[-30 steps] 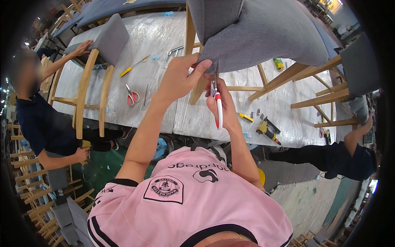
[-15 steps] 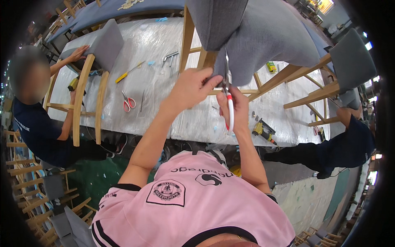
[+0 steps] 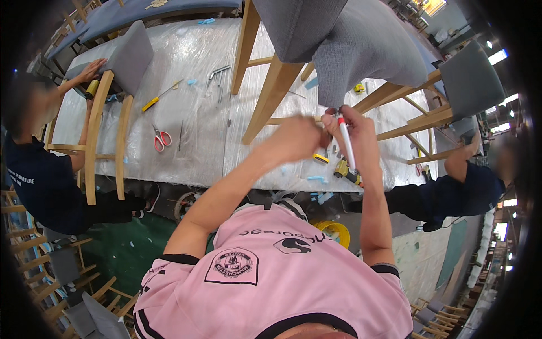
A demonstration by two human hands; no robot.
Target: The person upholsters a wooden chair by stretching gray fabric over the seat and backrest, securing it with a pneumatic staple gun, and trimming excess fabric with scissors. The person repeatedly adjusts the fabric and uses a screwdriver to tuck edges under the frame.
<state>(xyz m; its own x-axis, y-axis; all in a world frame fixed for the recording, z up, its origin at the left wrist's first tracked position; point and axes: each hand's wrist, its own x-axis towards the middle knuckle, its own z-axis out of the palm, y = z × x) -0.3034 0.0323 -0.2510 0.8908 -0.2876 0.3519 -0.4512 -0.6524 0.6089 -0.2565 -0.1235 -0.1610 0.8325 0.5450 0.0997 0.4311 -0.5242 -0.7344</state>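
Just beyond my hands is a chair with grey upholstery [image 3: 361, 42] and pale wooden legs [image 3: 272, 93]. In my right hand [image 3: 361, 135] is a pair of scissors [image 3: 346, 148] with red and white handles. Their blades are mostly hidden behind the fingers, close to the hanging lower edge of the grey fabric. My left hand [image 3: 291, 138] is beside them, smeared by motion, with its fingertips near my right thumb. A small dark bit shows at those fingertips, but whether they grip it is unclear.
On the plastic-covered table [image 3: 197, 121] lie red-handled scissors [image 3: 161, 139], a yellow-handled tool [image 3: 151, 103], metal rods [image 3: 219, 72] and a nail gun [image 3: 347, 170]. A yellow bucket [image 3: 334, 231] is below the table edge. One person works at a chair on each side.
Both hands have come away from the chair's underside, the right one moving rightward with the scissors. The scissor blades, plainly visible before, are now mostly hidden. My view has shifted slightly.
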